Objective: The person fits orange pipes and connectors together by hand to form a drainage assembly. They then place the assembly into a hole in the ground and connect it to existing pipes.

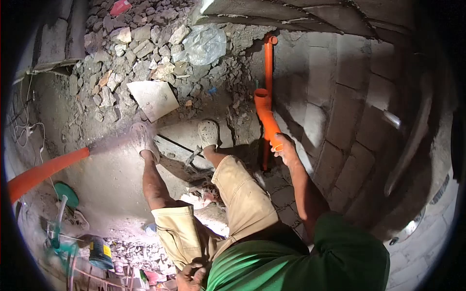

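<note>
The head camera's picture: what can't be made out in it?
In the head view:
- Left grip: cut off by the bottom edge; whether it holds anything is unclear.
- Upright orange pipe: its middle is hidden behind the bent orange pipe in the right grip.
- Large orange pipe at left: cut off by the picture's dark rim.
- Dark container: label too small and blurred to read.

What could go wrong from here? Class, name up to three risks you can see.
1. Only the right hand holds the bent pipe, so it might slip or twist.
2. Grit from the nearby rubble could fall into the pipe's open mouth.
3. The holed clogs may protect feet poorly if stones shift.
</note>
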Action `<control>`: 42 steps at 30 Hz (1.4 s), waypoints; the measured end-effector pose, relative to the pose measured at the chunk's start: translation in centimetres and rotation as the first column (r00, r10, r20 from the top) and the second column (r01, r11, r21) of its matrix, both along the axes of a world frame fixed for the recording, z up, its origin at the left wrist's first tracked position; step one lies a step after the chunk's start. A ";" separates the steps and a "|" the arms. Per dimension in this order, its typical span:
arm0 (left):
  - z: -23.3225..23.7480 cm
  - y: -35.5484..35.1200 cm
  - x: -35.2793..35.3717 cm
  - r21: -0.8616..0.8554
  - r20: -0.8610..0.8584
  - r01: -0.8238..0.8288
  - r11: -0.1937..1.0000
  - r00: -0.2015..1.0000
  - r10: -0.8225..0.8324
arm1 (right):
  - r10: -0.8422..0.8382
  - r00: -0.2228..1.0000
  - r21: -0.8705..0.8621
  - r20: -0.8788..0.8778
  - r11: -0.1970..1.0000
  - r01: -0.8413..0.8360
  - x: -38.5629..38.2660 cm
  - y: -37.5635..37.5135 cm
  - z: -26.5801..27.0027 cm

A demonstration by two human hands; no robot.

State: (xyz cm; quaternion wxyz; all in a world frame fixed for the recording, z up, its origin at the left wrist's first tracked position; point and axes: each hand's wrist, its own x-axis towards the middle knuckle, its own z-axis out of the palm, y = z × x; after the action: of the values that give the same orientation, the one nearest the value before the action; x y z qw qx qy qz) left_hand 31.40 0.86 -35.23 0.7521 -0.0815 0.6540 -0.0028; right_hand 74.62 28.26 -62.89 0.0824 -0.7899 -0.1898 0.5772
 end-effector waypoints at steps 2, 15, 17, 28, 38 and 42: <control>0.3 -1.6 1.2 0.030 -0.191 -0.288 0.957 0.938 0.288 | -0.066 0.998 -0.035 0.007 0.997 0.066 2.7 0.6 -1.8; -20.6 4.1 -7.6 0.517 -0.415 -0.385 0.765 0.669 0.617 | 0.319 0.918 -0.043 0.234 0.947 -0.318 4.5 2.4 -1.0; -26.0 6.9 -8.3 0.507 -0.406 -0.175 0.844 0.815 0.413 | 0.318 0.854 -0.032 0.411 0.942 -0.335 3.9 2.6 -1.0; -44.4 11.7 -17.7 0.462 -0.440 0.100 0.881 0.888 0.130 | -0.008 0.995 -0.105 0.097 0.994 0.019 0.2 5.7 5.1; -48.2 9.3 -20.5 0.383 -0.613 0.102 0.918 0.772 0.170 | 0.204 0.978 0.013 0.033 0.979 -0.205 -2.3 9.4 -2.8; -49.5 8.0 -14.6 0.400 -0.621 -0.043 0.915 0.722 0.305 | 0.252 0.938 0.088 -0.236 0.967 -0.238 3.0 9.1 -11.4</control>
State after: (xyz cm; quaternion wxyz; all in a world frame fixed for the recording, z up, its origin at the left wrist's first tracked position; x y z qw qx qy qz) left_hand 16.78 8.84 -84.71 0.4639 -0.0009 0.8587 0.2179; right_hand 77.63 37.33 -74.30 0.0556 -0.6799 -0.2917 0.6705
